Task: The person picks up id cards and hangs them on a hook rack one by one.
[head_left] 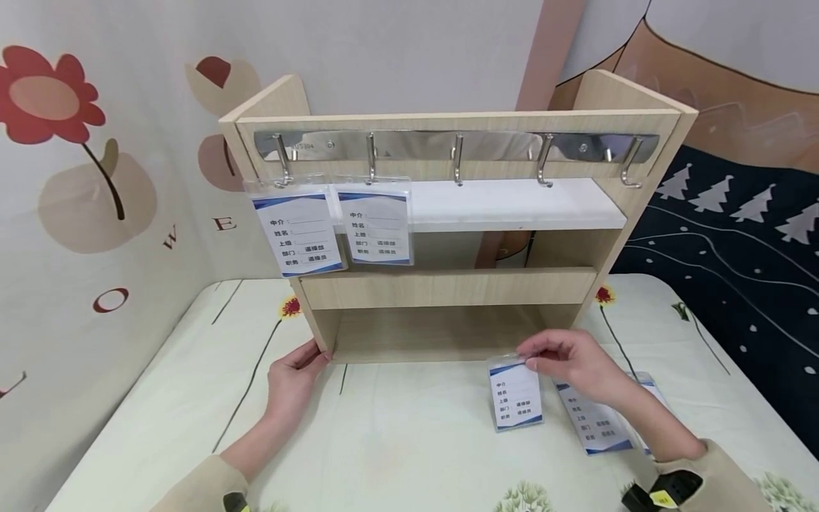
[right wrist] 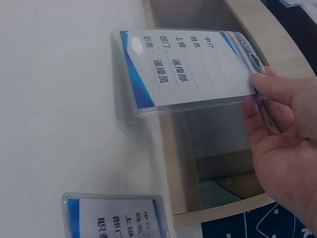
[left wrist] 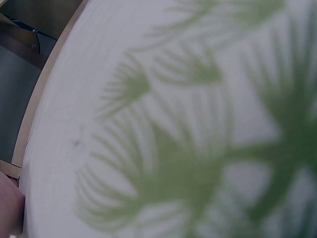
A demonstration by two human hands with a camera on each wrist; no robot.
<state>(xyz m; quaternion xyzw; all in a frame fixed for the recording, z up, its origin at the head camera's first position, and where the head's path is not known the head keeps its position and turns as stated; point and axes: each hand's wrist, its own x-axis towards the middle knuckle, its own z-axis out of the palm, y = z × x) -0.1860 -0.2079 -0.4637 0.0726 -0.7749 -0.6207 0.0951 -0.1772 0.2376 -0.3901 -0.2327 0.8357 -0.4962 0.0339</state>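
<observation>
My right hand (head_left: 579,361) pinches a clear-sleeved badge (head_left: 515,395) by its slotted top end, between thumb and fingers. In the right wrist view this badge (right wrist: 183,69) shows blue corners and printed lines. My left hand (head_left: 296,377) grips the lower left front corner of a light wooden shelf (head_left: 448,288). Two matching badges hang from the shelf's metal hook rail: one badge (head_left: 301,231) on the leftmost hook, another badge (head_left: 375,226) on the second hook (head_left: 371,153). On the tabletop, another badge (head_left: 595,423) lies partly hidden beneath my right forearm.
Toward the right, the rail carries more hooks, including a middle hook (head_left: 457,158) and a right-end hook (head_left: 631,163). The shelf stands on a flower-patterned cloth (head_left: 409,448). Another badge (head_left: 654,391) shows its edge beyond my right forearm. A patterned curtain (head_left: 723,235) hangs at the right.
</observation>
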